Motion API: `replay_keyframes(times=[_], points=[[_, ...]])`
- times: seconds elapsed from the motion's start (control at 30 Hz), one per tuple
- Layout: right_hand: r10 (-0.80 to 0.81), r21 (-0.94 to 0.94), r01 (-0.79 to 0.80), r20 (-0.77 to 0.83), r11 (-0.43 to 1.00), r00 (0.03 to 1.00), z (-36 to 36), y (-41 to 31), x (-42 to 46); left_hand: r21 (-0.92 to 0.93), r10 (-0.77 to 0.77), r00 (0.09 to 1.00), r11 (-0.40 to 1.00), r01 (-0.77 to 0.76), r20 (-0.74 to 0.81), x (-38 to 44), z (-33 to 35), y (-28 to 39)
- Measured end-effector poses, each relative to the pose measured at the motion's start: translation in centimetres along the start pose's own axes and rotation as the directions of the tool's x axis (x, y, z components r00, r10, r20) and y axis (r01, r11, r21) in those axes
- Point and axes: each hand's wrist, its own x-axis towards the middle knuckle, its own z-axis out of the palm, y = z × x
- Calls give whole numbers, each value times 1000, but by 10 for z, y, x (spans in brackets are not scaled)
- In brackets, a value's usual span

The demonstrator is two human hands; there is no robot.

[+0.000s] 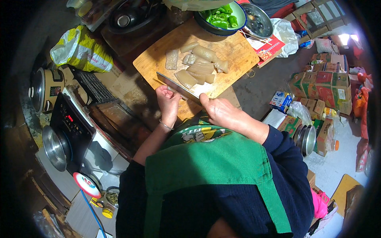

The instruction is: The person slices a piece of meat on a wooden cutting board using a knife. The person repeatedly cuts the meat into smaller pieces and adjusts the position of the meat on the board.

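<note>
My right hand [221, 110] grips a cleaver [178, 85] close to its handle end, thumb against the blade. The blade stands on edge, slanting across the near part of a wooden cutting board [241, 53]. On the near side of the blade, my left hand [168, 96] pinches a strip of pale, translucent food [185, 97], partly hidden by the fingers. Beyond the blade lie several flat pieces of the same food [201, 69], which look like pork skin, some overlapping.
An enamel basin of green peppers [218, 19] stands on the board's far edge, beside a metal bowl of dark food in liquid [257, 20]. To the left are a yellow-and-white sack [82, 50], an electric cooker [47, 89] and an induction cooker [70, 125] with a steel pan [55, 148]. Cardboard boxes [321, 86] stand right.
</note>
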Motion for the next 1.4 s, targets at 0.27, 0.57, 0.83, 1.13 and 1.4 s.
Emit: replay_keyframes(times=[0.27,0.57,0.83,1.13,1.4], points=[[-23,-7,23,-7,1000,1000,-1,-2,6,-14,-18,1000,1000,18,-10,-1,4,8],[16,8,-17,45,1000,999,-14,-7,-2,-9,14,1000,1000,-14,3,0,0,-6],[-9,-5,9,-11,1000,1000,1,-2,11,-8,-6,1000,1000,6,-9,2,2,-3],[-33,-35,32,-19,999,999,3,-1,23,16,-29,1000,999,29,2,2,5,7],[-56,-18,55,-56,998,997,10,1,28,1,-20,1000,1000,20,5,1,5,7]])
